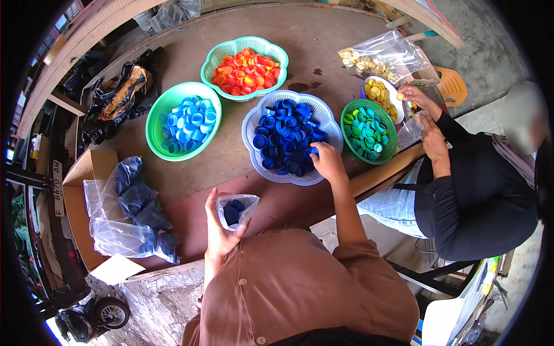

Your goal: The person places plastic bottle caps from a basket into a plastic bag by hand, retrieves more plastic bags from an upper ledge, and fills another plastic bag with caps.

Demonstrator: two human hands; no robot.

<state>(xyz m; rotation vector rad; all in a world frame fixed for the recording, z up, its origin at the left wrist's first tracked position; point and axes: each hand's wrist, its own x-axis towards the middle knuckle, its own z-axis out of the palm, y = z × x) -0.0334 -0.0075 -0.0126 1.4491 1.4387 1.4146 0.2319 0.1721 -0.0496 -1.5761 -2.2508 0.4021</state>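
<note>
**On the brown table (317, 34), dark blue caps (285, 135) fill a scalloped basket (249, 138)**

At far left stands an open cardboard box (79, 199), with clear bags of dark blue caps (135, 199) leaning out of it. Black plastic (118, 95) lies crumpled behind. Next comes a green basin (157, 105) of light blue caps (193, 124). The left hand (221, 237) is clamped round a small clear bag (247, 204), thumb and fingers on its sides; a few dark blue caps sit inside. Beyond is a mint basket (210, 59) of orange and red caps (245, 72).

The right hand (330, 161) reaches into the scalloped basket, fingertips touching the dark blue caps at its right side; whether they are closed on one, I cannot tell. Just beside it is a green basket (353, 104) of green caps (366, 132). Beyond are yellow caps (378, 93) in a bowl and a clear bag of pale yellow pieces (369, 60). At far right, a co-worker in black (479, 202) holds a yellow cap (400, 97).
</note>
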